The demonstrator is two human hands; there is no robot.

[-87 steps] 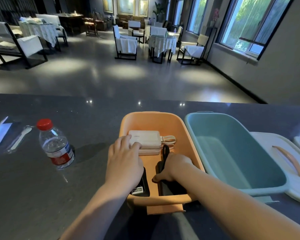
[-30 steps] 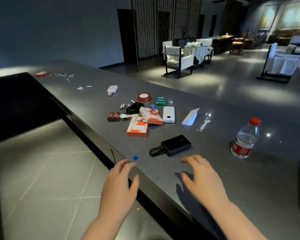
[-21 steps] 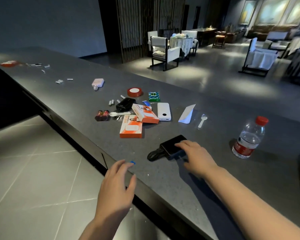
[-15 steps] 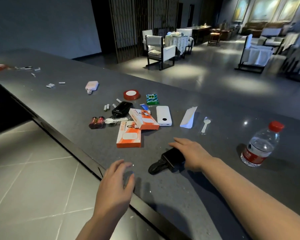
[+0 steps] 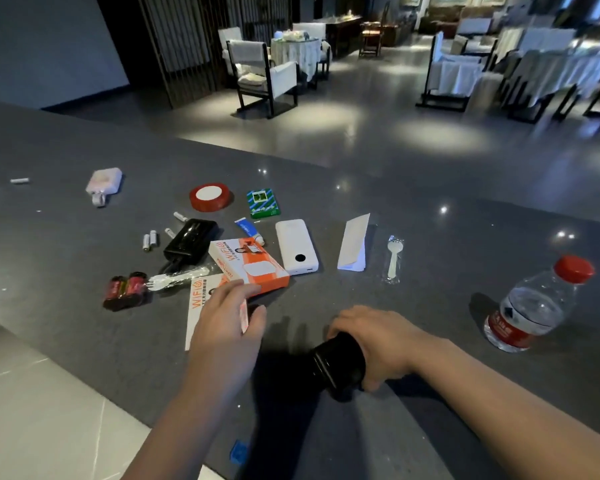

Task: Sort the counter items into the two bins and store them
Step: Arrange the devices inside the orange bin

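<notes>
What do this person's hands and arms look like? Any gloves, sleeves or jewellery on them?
Both hands are bare: the left hand and the right hand wear no gloves, and no rings show. The forearms are uncovered as far as the picture reaches, with no sleeve, watch or bracelet in view.

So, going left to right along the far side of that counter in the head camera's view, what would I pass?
Pale pink charger → red tape roll → green card box → white power bank → folded white paper → wrapped plastic spoon → water bottle.
</notes>
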